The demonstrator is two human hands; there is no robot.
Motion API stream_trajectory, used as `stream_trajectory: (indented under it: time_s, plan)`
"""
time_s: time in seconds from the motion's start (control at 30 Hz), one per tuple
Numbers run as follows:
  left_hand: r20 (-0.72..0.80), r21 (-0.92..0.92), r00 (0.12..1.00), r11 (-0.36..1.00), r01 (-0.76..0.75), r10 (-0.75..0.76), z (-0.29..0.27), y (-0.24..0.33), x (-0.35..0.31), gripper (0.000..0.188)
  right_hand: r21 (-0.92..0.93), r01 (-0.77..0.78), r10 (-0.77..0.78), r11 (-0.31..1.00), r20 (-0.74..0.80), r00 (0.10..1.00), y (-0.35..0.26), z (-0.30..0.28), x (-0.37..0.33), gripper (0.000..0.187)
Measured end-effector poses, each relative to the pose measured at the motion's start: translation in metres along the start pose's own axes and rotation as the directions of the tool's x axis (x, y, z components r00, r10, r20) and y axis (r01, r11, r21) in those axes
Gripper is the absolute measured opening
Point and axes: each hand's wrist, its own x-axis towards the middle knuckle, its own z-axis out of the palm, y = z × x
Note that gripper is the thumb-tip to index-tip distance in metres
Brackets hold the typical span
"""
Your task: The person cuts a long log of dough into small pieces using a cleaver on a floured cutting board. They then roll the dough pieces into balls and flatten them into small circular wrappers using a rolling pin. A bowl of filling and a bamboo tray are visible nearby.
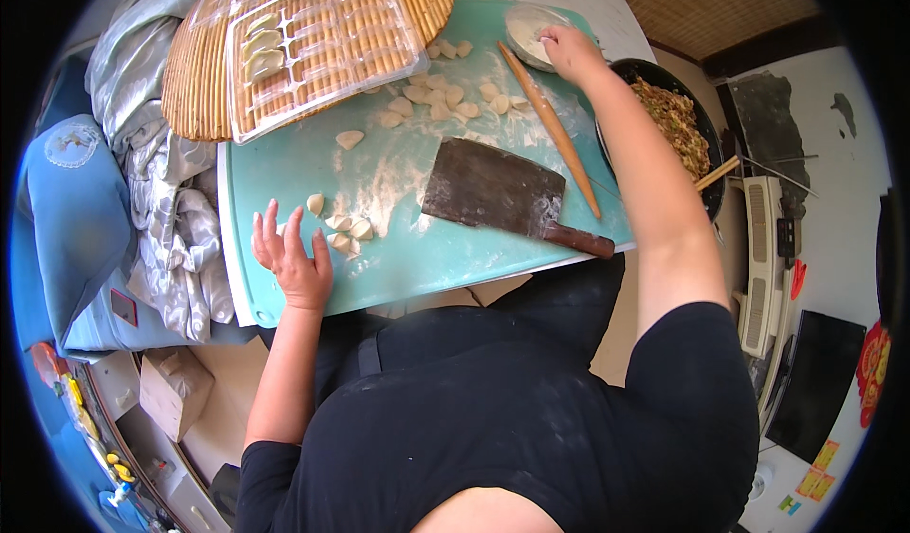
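Note:
My right hand (574,54) reaches over the bowl of flour (527,32) at the far right of the green board (398,282). Its fingers are drawn together on some flour, with white at the fingertips. Spread fingers mark my left hand (296,260), which is open above the board's left side, close to several small dough pieces (339,222). More floured dough pieces (441,97) lie in a group farther back. A wooden rolling pin (550,130) lies slanted below the bowl. The cleaver (493,187) rests flat in front of me, its handle toward the right.
A round woven mat (194,87) at the back left bears a clear plastic tray (332,59) with several dumplings (263,45). On the right stands a black pan (711,120) of chopped filling (671,120) with chopsticks (718,173). Grey patterned cloth (156,173) is bunched beside the board.

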Motion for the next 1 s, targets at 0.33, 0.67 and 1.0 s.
stream_trajectory:
  time_s: [0.33, 0.67, 1.0]
  plan:
    - [0.035, -0.219, 0.990, 0.965, 0.143, -0.139, 0.008, -0.007, 0.005, 0.038, -0.197, 0.098, -0.013, 0.975, 0.396, 0.918, 0.083, 0.044, 0.058, 0.017]
    - [0.106, -0.629, 0.972, 0.744, 0.227, -0.207, 0.004, -0.009, 0.001, 0.041, 0.683, -0.273, -0.296, 0.678, 0.593, 0.749, -0.167, 0.015, -0.072, 0.024]
    - [0.253, -0.150, 0.964, 0.980, 0.127, -0.086, 0.006, -0.017, -0.011, 0.042, 0.034, 0.713, -0.710, 0.701, 0.138, 0.691, -0.232, 0.126, -0.166, 0.051]
